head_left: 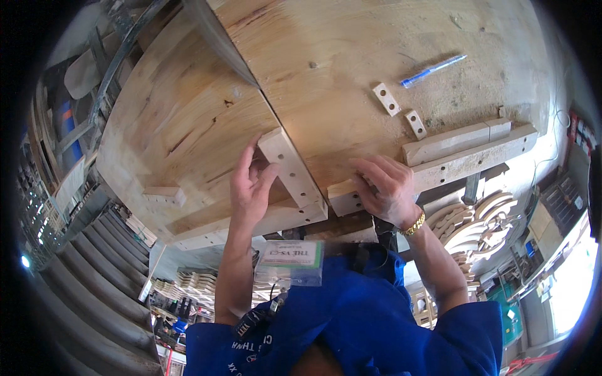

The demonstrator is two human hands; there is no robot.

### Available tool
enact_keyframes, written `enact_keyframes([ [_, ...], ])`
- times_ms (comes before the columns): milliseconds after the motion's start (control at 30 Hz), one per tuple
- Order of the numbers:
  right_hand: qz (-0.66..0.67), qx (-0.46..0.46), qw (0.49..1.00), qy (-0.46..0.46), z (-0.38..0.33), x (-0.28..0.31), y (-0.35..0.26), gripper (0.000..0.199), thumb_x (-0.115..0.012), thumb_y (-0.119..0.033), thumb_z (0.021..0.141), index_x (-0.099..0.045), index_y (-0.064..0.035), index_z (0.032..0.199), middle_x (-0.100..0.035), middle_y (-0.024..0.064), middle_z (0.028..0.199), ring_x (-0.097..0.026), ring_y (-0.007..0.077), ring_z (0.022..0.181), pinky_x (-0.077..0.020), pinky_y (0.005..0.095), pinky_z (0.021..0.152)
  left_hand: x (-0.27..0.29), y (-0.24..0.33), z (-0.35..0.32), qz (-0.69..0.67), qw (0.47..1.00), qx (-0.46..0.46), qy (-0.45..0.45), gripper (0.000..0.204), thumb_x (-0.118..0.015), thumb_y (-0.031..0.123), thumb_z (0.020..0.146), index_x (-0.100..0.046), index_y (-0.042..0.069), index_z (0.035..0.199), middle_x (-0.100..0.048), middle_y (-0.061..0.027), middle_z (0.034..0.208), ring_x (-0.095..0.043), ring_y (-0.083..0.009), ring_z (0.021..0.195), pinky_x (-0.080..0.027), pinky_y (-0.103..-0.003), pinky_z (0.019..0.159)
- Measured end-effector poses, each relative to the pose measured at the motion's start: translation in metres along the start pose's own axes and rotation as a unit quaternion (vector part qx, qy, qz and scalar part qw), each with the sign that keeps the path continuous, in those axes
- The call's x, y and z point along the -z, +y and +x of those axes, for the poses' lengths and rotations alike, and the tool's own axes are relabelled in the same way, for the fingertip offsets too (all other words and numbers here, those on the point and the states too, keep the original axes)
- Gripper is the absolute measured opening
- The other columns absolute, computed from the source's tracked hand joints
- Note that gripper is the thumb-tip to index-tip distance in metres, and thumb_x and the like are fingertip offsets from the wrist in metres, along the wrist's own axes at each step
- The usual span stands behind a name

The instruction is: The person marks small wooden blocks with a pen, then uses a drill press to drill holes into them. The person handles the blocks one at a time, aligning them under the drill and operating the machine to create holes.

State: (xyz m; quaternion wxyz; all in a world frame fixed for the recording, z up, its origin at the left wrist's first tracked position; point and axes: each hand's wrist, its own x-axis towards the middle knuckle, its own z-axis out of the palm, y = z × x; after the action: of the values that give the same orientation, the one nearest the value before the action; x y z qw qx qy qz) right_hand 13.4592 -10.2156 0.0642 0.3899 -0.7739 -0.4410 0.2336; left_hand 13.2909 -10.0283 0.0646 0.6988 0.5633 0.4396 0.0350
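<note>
My left hand is at the left side of a pale wooden block with a row of drilled holes. Its thumb and fingertips touch the block's edge. The block's near end meets a drilled wooden rail along the board's front edge. To the right, my right hand is curled over the left end of another drilled rail. Its fingers bend down against the wood, and their tips are partly hidden. A dark seam between two plywood boards runs past the left block.
Two small two-holed wood pieces and a blue pen lie on the dusty right board. A longer wooden bar rests behind the right rail. Another block sits far left. Curved wooden parts are stacked below right.
</note>
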Motion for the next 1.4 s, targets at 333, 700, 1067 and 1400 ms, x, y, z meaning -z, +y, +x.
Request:
enact_keyframes([
  [333, 0.009, 0.005, 1.000, -0.004, 0.000, 0.005, 0.005, 0.026, -0.065, -0.007, 0.071, -0.062, -0.0088, 0.096, -0.062, 0.0054, 0.084, -0.060, 0.0224, 0.068, -0.0489, 0.0330, 0.055, -0.007, 0.015, 0.002, 0.056, 0.998, 0.024, 0.007, 0.054, -0.055, -0.002, 0.086, -0.034, -0.003, 0.136, -0.055, -0.0099, 0.113, -0.055, -0.0144, 0.098, -0.046, -0.027, 0.084],
  [700, 0.103, -0.103, 0.986, -0.077, 0.041, -0.042, -0.029, 0.021, -0.065, -0.010, 0.078, -0.064, -0.0031, 0.098, -0.064, 0.0123, 0.087, -0.063, 0.0291, 0.074, -0.0510, 0.0358, 0.064, -0.002, 0.015, 0.000, 0.095, 0.995, 0.018, -0.002, 0.059, -0.060, -0.007, 0.080, -0.035, -0.003, 0.134, -0.051, -0.0117, 0.117, -0.053, -0.0158, 0.104, -0.045, -0.028, 0.089],
  [1067, 0.100, -0.137, 0.978, -0.120, 0.053, -0.042, -0.041, 0.019, -0.065, -0.010, 0.079, -0.066, -0.0035, 0.096, -0.065, 0.0118, 0.082, -0.063, 0.0283, 0.072, -0.0496, 0.0346, 0.063, 0.001, 0.021, 0.001, 0.113, 0.993, -0.010, 0.015, 0.058, -0.063, -0.005, 0.078, -0.040, -0.001, 0.130, -0.053, -0.0113, 0.104, -0.057, -0.0154, 0.091, -0.052, -0.027, 0.074],
  [1400, 0.083, -0.150, 0.977, -0.128, 0.055, -0.035, -0.052, 0.016, -0.064, -0.012, 0.080, -0.067, -0.0040, 0.093, -0.064, 0.0129, 0.081, -0.062, 0.0297, 0.069, -0.0486, 0.0357, 0.062, -0.004, 0.025, -0.005, 0.161, 0.984, -0.059, 0.051, 0.055, -0.066, 0.000, 0.078, -0.044, 0.001, 0.129, -0.056, -0.0116, 0.099, -0.060, -0.0164, 0.086, -0.051, -0.027, 0.071],
])
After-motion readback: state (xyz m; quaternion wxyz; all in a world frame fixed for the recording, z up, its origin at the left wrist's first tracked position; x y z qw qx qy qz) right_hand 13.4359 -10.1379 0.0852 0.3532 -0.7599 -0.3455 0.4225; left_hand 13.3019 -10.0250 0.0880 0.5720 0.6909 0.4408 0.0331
